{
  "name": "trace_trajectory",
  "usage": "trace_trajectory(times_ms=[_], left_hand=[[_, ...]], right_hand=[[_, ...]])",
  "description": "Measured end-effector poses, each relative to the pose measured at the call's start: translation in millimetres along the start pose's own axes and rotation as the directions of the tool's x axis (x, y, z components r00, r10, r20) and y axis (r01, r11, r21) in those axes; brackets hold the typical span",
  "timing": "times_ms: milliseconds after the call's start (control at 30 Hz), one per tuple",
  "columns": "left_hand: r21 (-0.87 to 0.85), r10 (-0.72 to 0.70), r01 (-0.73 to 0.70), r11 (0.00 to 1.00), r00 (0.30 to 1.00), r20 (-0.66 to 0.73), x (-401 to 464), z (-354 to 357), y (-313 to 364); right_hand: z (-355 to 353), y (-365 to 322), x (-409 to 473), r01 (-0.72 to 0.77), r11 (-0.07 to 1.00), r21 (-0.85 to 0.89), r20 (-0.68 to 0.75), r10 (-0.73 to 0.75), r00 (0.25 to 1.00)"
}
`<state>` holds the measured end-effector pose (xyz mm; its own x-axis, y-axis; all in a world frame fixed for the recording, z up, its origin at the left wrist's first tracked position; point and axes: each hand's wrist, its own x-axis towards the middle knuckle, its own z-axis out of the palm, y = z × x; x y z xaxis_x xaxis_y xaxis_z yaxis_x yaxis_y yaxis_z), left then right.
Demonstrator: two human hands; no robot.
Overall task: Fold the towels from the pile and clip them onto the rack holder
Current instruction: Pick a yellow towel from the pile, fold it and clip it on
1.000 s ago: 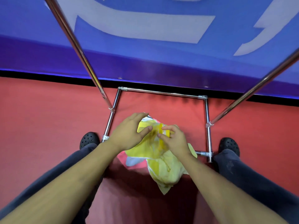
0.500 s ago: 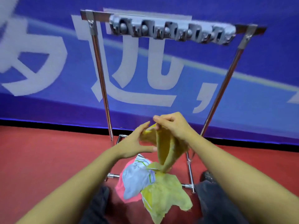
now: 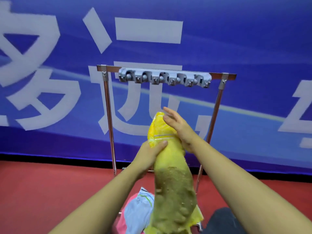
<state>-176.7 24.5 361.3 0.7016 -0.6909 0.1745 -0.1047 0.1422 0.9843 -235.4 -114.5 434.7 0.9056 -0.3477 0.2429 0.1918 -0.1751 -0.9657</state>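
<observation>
Blue banner cloth with large white characters fills the wall ahead of you, and red floor (image 3: 50,191) runs beneath it; your hands work in front of that. Your left hand (image 3: 150,153) grips the yellow towel (image 3: 170,174) about a third of the way down, thumb curled across its front; your right hand (image 3: 179,128) lies against the towel's upper right side with fingers straight and spread, flat rather than closed on it. You hold the towel upright in the air as a long loose roll, its bright top end raised toward the rack and its lower end hanging down over the pile.

It looks light, soft and limp; it will sag wherever you do not support it, so the fold will likely slip unless you pinch through all the layers near the top edge; take that top edge with both hands close together and feed it up into a clip.

Outward, the pile (image 3: 140,211) of blue and pink towels lies on the floor below your forearms; the chrome rack (image 3: 109,125) stands just behind, and its grey clip holder (image 3: 164,79) on the top bar carries no towel yet.
</observation>
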Motion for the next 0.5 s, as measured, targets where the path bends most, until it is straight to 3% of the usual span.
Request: trace_trajectory(times_ms=[67, 133, 200, 267, 367, 500], left_hand=[[-0.071, 0.001, -0.003, 0.998, 1.0, -0.024, 7.9, -1.1, 16.5], [-0.109, -0.006, 0.002, 0.994, 0.999, -0.035, 18.3, -3.5, 30.5], [-0.131, -0.037, 0.031, 0.991, 0.998, -0.047, 29.2, -7.1, 40.1], [-0.144, -0.048, 0.04, 0.989, 0.998, -0.051, 42.0, -12.9, 38.8], [-0.173, -0.079, 0.062, 0.983, 0.992, -0.094, 56.8, -28.0, 23.1], [-0.231, -0.175, 0.11, 0.967, 0.942, -0.285, 68.9, -57.9, -20.0]], right_hand=[[-9.2, 26.1, -9.4, -0.18, 0.977, 0.114, -0.007, 0.182, 0.983], [-19.2, 54.2, -22.3, -0.429, 0.845, 0.319, 0.128, 0.41, 0.903], [-25.8, 76.6, -35.6, -0.566, 0.721, 0.4, 0.266, 0.5, 0.824], [-30.9, 99.0, -42.0, -0.606, 0.67, 0.428, 0.309, 0.522, 0.795], [-26.1, 123.7, -45.7, -0.636, 0.679, 0.366, 0.379, 0.516, 0.768], [-15.5, 161.5, -31.1, -0.48, 0.87, 0.108, 0.229, 0.448, 0.864]])
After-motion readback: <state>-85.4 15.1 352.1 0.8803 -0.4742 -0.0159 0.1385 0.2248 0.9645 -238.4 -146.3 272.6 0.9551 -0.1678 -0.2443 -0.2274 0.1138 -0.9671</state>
